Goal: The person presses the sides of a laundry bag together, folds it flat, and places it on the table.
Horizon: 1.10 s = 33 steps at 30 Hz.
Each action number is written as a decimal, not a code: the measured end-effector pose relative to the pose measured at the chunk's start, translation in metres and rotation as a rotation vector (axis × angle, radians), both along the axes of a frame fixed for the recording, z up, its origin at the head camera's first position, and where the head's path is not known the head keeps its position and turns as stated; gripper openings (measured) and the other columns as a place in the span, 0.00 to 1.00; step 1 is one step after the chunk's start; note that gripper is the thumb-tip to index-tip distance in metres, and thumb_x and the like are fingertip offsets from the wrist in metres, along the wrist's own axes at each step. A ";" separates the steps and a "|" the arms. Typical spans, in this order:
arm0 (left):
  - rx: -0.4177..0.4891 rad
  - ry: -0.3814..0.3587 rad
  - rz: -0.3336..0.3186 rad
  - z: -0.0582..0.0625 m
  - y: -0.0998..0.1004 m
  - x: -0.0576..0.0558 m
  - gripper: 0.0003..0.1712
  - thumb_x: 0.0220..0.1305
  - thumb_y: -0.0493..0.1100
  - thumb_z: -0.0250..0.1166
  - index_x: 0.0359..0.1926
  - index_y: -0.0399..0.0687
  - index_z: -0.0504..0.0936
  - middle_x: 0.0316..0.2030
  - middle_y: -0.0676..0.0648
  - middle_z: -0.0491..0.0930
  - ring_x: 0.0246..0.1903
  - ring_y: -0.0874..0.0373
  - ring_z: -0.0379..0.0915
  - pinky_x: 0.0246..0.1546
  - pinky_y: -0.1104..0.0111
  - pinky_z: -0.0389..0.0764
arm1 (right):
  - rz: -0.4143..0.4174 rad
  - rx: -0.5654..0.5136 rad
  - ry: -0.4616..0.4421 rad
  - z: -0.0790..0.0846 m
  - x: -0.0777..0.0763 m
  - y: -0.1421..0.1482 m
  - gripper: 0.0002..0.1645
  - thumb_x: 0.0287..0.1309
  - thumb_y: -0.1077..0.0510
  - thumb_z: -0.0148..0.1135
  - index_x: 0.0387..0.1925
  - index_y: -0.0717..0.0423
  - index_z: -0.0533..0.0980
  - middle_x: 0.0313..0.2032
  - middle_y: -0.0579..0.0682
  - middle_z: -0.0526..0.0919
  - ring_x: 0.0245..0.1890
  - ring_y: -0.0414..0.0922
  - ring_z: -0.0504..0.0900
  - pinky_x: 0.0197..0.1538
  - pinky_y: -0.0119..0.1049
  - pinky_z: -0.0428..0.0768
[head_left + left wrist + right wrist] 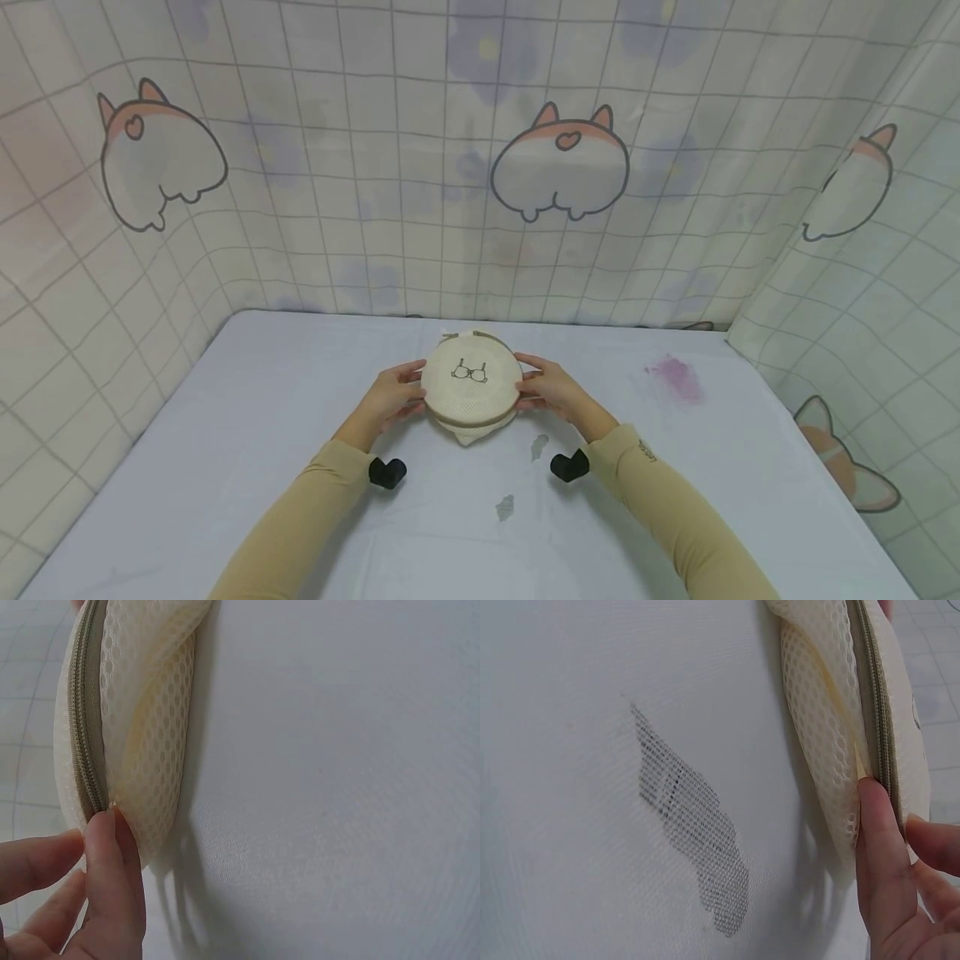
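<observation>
Two tan sleeves [281, 525] are nearest to me, running toward the grip from the near side. Beyond the grip hangs a gridded curtain [420, 250], and a white table [225, 483] spreads out below and around it. Held between the hands is a round cream pouch [470, 396], its face turned up, with a mesh point drooping just below. On one side the left hand [390, 393] pinches its rim between thumb and fingers; opposite, the right hand [551, 387] pinches likewise. I'd judge the step in hand to be steadying the pouch by both edges, and the next move to call for even, light pressure so the soft sides don't buckle. Nearer than the grip, a grey patch [505, 507] marks the table. Along the pouch's rim, beside the fingertips, runs a zip [77, 712], its teeth seemingly meshed where they show. Its pull is hard to make out, the far fingers are partly hidden, and I can't tell whether the pouch touches the table or contains anything.
</observation>
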State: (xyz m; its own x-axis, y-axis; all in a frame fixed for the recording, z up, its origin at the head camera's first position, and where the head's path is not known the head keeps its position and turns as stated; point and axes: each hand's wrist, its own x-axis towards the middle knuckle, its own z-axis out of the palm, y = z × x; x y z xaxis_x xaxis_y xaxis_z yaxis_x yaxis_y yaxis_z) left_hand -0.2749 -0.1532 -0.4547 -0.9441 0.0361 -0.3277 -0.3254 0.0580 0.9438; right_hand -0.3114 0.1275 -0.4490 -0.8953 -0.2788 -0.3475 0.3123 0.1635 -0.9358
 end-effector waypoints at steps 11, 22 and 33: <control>0.001 0.000 0.000 -0.002 0.000 -0.002 0.38 0.68 0.23 0.58 0.77 0.41 0.64 0.72 0.33 0.64 0.41 0.57 0.75 0.37 0.72 0.83 | -0.012 0.032 0.011 -0.004 -0.003 0.000 0.40 0.69 0.73 0.56 0.78 0.55 0.57 0.55 0.62 0.74 0.36 0.45 0.82 0.39 0.35 0.87; -0.011 -0.004 0.003 -0.002 -0.001 -0.002 0.37 0.68 0.24 0.59 0.76 0.42 0.65 0.72 0.34 0.65 0.42 0.56 0.75 0.39 0.71 0.83 | -0.018 0.021 0.017 -0.004 -0.002 0.000 0.38 0.68 0.74 0.57 0.75 0.55 0.59 0.50 0.59 0.74 0.35 0.45 0.81 0.37 0.35 0.87; -0.019 -0.011 0.001 0.000 0.001 0.000 0.36 0.69 0.25 0.59 0.76 0.42 0.66 0.72 0.35 0.65 0.45 0.54 0.76 0.43 0.69 0.84 | -0.019 0.008 0.007 -0.005 -0.003 0.001 0.37 0.68 0.74 0.56 0.75 0.56 0.61 0.55 0.62 0.76 0.35 0.45 0.82 0.38 0.34 0.87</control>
State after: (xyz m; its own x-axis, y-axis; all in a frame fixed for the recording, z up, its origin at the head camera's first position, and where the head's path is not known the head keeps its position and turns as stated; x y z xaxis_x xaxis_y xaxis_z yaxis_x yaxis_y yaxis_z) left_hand -0.2751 -0.1525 -0.4544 -0.9406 0.0283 -0.3385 -0.3356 0.0759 0.9389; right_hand -0.3140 0.1282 -0.4543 -0.9027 -0.2589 -0.3437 0.3093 0.1649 -0.9366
